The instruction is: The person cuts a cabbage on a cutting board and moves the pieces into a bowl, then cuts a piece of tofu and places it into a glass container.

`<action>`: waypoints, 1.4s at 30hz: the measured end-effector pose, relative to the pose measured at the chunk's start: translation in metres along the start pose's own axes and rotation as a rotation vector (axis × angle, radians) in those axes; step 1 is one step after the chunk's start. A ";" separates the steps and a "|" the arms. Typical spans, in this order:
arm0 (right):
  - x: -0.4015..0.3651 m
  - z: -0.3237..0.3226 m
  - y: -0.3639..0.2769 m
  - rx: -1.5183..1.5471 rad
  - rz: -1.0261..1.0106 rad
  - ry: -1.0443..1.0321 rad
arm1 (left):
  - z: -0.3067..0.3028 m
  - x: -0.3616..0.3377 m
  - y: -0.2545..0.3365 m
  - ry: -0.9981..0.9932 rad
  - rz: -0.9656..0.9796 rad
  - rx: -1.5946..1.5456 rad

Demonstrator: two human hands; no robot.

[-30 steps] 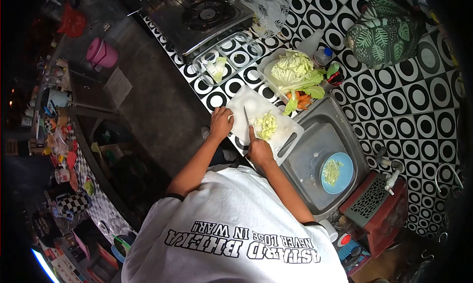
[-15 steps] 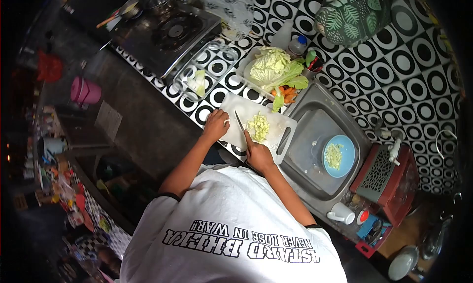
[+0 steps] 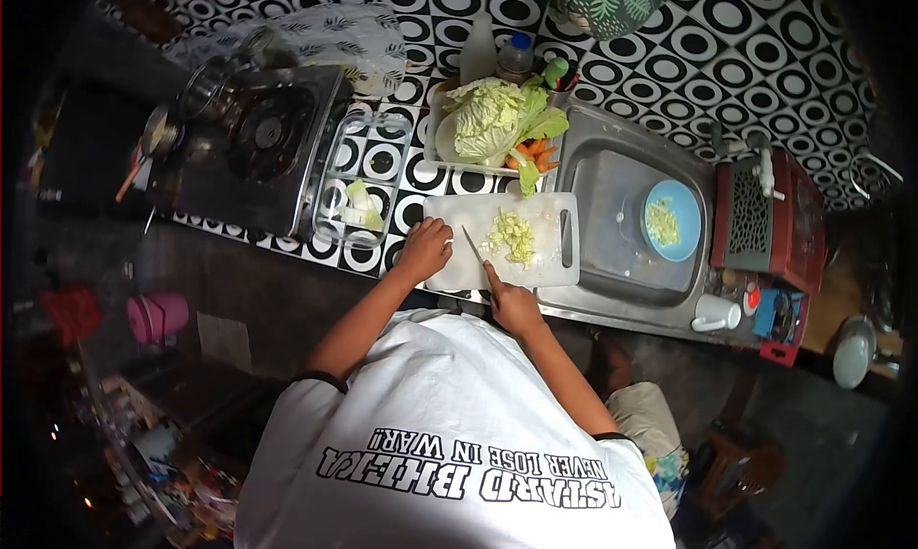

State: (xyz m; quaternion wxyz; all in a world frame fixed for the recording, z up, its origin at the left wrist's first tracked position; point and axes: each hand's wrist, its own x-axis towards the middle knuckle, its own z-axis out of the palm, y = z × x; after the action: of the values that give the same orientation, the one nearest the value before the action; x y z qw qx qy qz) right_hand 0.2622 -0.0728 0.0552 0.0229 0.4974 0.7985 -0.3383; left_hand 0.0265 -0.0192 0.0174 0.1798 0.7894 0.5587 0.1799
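A white cutting board [image 3: 449, 275] lies on the patterned counter at the sink's left edge. Chopped cabbage [image 3: 513, 237] is heaped on it. My right hand [image 3: 514, 306] grips a knife [image 3: 473, 245], its blade pointing up and left beside the heap. My left hand [image 3: 426, 250] rests on the board's left edge with its fingers curled; whether anything is under them is hidden. Behind the board, a tray [image 3: 442, 147] holds a cabbage [image 3: 486, 120] and carrots [image 3: 535, 154]. A glass dish [image 3: 330, 181] with a cabbage piece [image 3: 361, 207] stands to the left.
In the sink [image 3: 598, 181] a blue bowl [image 3: 690, 205] holds chopped cabbage. A gas stove [image 3: 234, 190] is at the left. A white mug [image 3: 717, 313] and a red rack [image 3: 801, 229] stand at the right. A bottle [image 3: 515, 59] is behind the tray.
The whole view has turned and shifted, so the counter now looks more level. Both hands stay at the board, and the knife is still in my right hand.
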 end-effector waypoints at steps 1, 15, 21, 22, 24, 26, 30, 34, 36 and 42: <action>-0.001 0.003 -0.003 0.020 0.031 0.030 | -0.001 0.003 -0.002 -0.014 0.034 -0.013; 0.029 0.003 -0.038 0.157 -0.029 0.173 | -0.003 -0.014 -0.005 0.062 -0.047 -0.022; 0.038 -0.034 -0.010 0.049 -0.192 0.032 | 0.021 -0.033 0.021 0.317 -0.299 -0.050; 0.040 -0.039 -0.005 0.040 -0.216 0.020 | 0.024 -0.034 0.026 0.328 -0.321 -0.045; 0.041 -0.045 0.005 0.032 -0.254 0.008 | 0.029 -0.035 0.037 0.378 -0.421 -0.089; 0.041 -0.047 0.016 0.044 -0.292 -0.019 | 0.030 -0.035 0.046 0.388 -0.487 -0.103; 0.040 -0.058 0.017 -0.017 -0.290 -0.156 | 0.033 -0.037 0.056 0.484 -0.576 -0.057; 0.036 -0.052 0.017 -0.007 -0.317 -0.159 | 0.034 -0.040 0.064 0.492 -0.609 -0.036; 0.037 -0.042 0.021 0.013 -0.393 -0.098 | 0.037 -0.038 0.065 0.513 -0.600 -0.012; 0.031 -0.036 0.017 0.036 -0.348 -0.118 | 0.043 -0.035 0.073 0.571 -0.646 0.008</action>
State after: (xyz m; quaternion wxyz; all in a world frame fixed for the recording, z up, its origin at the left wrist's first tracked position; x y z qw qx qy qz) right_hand 0.2713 -0.0238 0.0622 0.0020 0.3312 0.8637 -0.3799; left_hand 0.0964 -0.0785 0.0121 0.0617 0.4931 0.8052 0.3235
